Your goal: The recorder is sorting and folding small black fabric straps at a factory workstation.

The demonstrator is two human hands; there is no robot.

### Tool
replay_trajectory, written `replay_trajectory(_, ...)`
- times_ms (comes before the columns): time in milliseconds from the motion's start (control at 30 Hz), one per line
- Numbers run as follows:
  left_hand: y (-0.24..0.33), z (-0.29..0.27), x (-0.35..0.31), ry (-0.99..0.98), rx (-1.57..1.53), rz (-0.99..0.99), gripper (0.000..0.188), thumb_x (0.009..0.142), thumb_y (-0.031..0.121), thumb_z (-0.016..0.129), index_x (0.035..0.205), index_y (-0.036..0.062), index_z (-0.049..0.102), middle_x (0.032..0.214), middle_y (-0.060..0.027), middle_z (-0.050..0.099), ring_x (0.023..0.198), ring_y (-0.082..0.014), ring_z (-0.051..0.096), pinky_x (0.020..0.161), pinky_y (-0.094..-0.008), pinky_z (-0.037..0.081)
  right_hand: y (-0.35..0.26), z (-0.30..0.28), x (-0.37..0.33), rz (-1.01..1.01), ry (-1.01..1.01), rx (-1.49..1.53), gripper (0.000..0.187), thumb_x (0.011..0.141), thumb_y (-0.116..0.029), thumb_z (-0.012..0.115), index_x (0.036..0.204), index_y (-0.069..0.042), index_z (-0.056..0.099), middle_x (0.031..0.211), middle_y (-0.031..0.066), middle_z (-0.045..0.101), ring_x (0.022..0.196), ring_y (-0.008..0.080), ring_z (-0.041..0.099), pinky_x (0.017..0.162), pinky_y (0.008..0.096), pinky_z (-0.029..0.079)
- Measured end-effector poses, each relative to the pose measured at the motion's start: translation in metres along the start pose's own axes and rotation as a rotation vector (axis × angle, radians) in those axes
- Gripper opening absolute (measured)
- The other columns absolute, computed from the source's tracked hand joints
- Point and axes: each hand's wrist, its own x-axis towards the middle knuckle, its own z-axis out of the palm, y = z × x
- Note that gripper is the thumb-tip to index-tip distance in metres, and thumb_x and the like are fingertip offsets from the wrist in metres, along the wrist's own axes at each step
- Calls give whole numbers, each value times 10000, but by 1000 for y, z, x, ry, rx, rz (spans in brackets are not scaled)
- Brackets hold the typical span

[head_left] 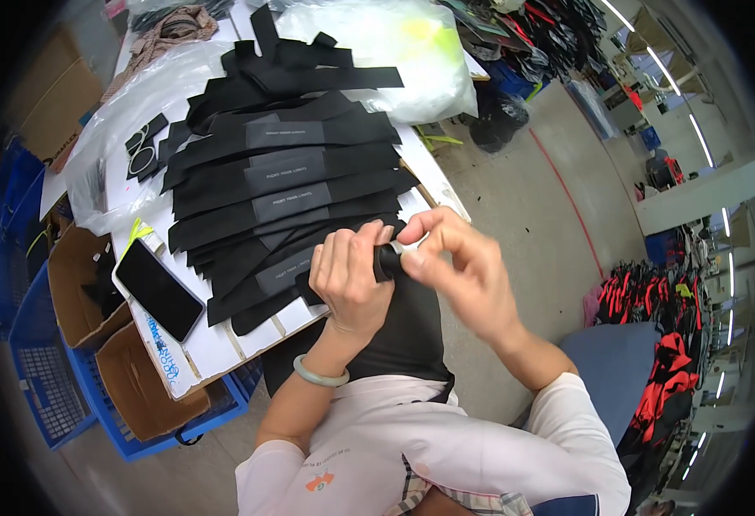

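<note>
My left hand [349, 273] is wrapped round a black fabric strip [386, 263], whose folded or rolled end sticks out past the fingers. Close against it, my right hand [466, 265] has thumb and forefinger bent together in a pinch. A small whitish piece [411, 244] shows between the two hands; what exactly it is I cannot make out. Beyond my hands, several black fabric bands [326, 161] with grey printed patches lie in overlapping rows on the white table [171, 344]. More black strips [266, 73] are heaped at the far end.
On the table's left lie a phone [159, 288] and small scissors [142, 153] on black pieces. Clear plastic bags [377, 52] cover the far side. Blue crates [55, 370] and cardboard boxes [150, 378] stand at the left. Black and red garments [653, 301] hang at the right.
</note>
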Motion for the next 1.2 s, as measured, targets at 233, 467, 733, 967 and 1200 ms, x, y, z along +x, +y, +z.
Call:
replay_trajectory(233, 17, 5, -21, -263, -422, -348, 320, 676, -67, 674, 966, 6, 560, 798, -140, 586, 742, -330, 609, 660, -368, 473, 0, -14, 13, 285, 56, 593, 148, 799, -71, 616, 680, 13, 593, 946, 117, 592, 808, 103, 503, 739, 237, 383)
replay_trajectory(467, 22, -3, -21, -201, -460, -212, 300, 661, 6, 712, 895, 14, 525, 718, -112, 520, 622, -290, 527, 565, -356, 407, 2, -41, 4, 58, -120, 440, 338, 809, -267, 675, 882, 62, 645, 957, 118, 575, 810, 156, 540, 712, 257, 415)
replay_trajectory(733, 23, -10, -19, -254, -310, 8, 320, 598, 25, 692, 847, 29, 490, 667, -95, 462, 541, -268, 468, 511, -360, 356, 4, -36, -16, -124, -295, -92, 515, 553, -300, 871, 926, -22, 651, 757, 37, 540, 654, 144, 503, 539, 273, 408)
replay_trajectory(967, 22, -3, -33, -388, -458, -94, 329, 618, 24, 674, 896, 16, 498, 657, -97, 452, 537, -265, 473, 496, -346, 371, 19, -21, -30, -130, -208, -336, 380, 611, -217, 824, 913, -43, 672, 719, 65, 512, 628, 189, 527, 541, 296, 408)
replay_trajectory(1200, 19, -3, -19, -346, -283, -114, 436, 709, -36, 664, 1123, -17, 530, 662, -82, 442, 576, -221, 459, 523, -330, 376, 28, -27, -30, -73, -206, -191, 249, 660, -116, 772, 862, -15, 665, 705, 68, 545, 603, 183, 531, 515, 282, 399)
